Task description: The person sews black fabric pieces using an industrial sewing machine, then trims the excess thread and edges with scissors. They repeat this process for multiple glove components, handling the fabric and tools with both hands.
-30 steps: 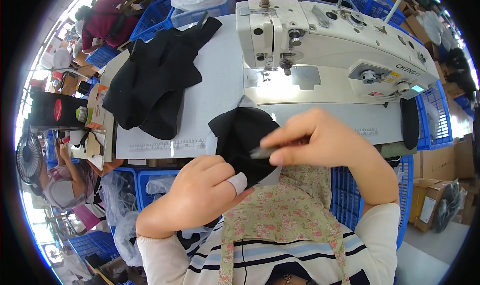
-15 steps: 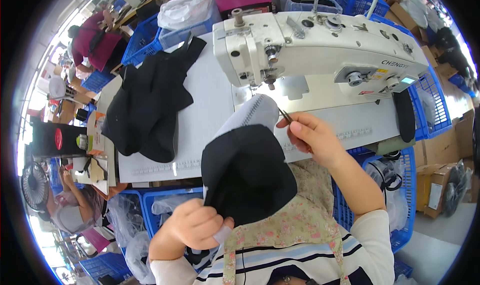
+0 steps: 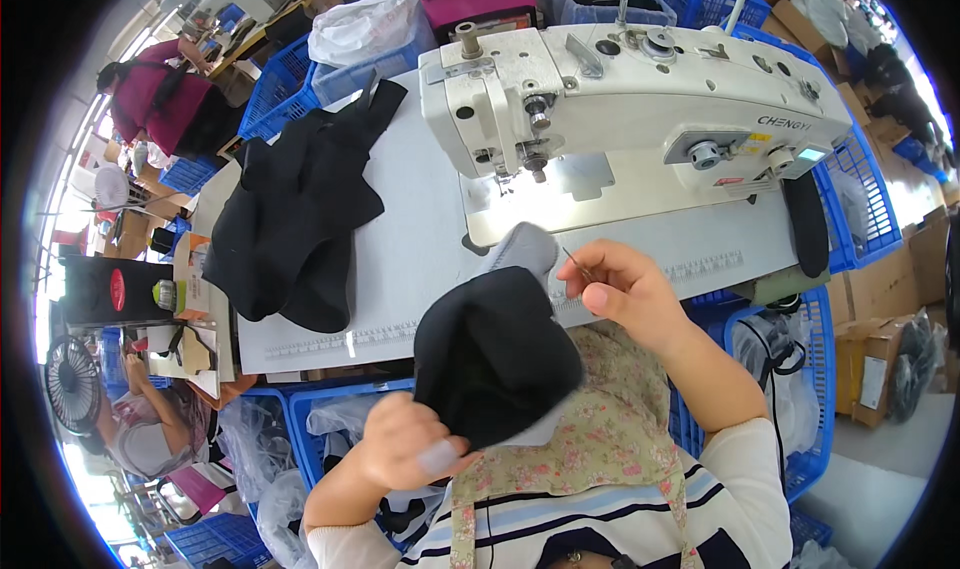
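Observation:
My left hand [image 3: 412,441] is closed on the lower left edge of a black fabric piece [image 3: 495,354], lifted in front of the table. The piece bulges like a pouch, and a light grey stitched part [image 3: 527,251] sticks out at its far end. In my right hand [image 3: 630,294], beside that grey part, is a pair of thin dark tweezers [image 3: 574,262], apart from the fabric. Beyond both hands stands a white sewing machine [image 3: 640,94]; nothing black lies under its needle.
Black fabric pieces [image 3: 295,209] lie heaped on the left of the white table [image 3: 410,229]. Blue crates [image 3: 300,409] with plastic bags stand below the table's near edge. More crates and cardboard boxes [image 3: 868,364] are on the right. Two other people are at the left.
The black piece has come slightly nearer to me, away from the needle, and its grey end has tilted. My right hand still holds the tweezers near it. The view has shifted a little.

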`<state>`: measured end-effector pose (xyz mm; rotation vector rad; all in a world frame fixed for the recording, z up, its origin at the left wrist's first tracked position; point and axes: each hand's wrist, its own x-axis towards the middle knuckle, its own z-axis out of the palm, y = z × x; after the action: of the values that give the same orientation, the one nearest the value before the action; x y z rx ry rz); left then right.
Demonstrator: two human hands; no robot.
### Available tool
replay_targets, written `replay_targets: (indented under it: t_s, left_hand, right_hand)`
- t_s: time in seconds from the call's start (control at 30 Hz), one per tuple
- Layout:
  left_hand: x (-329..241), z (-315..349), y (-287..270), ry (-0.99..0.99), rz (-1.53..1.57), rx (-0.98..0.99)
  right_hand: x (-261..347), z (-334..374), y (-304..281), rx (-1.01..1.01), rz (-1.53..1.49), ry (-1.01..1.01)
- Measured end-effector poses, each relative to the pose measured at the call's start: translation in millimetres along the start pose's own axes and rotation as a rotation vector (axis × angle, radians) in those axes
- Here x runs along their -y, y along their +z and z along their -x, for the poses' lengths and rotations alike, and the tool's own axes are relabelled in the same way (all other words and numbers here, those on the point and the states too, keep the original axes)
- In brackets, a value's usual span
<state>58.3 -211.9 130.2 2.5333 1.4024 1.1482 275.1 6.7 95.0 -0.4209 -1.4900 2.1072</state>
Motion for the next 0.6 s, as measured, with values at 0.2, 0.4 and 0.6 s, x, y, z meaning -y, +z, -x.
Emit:
replay_targets:
  t_s: [0.2,0.4,0.6]
  left_hand:
    - [-0.1,5.6,5.5,-1.036,1.108,-0.883]
    - [19.7,18.7,35.3,-1.158,1.567,-0.955]
    - [23.3,28.5,46.0,-1.072,1.703,-1.04]
  right_hand:
    - [-20.3,-6.3,-1.9,-0.047,0.184,-0.098]
    - [-56.4,-0.4,9.5,0.066,-0.049,0.12]
    - [-59.7,3.3,18.2,0.126,0.181,0.031]
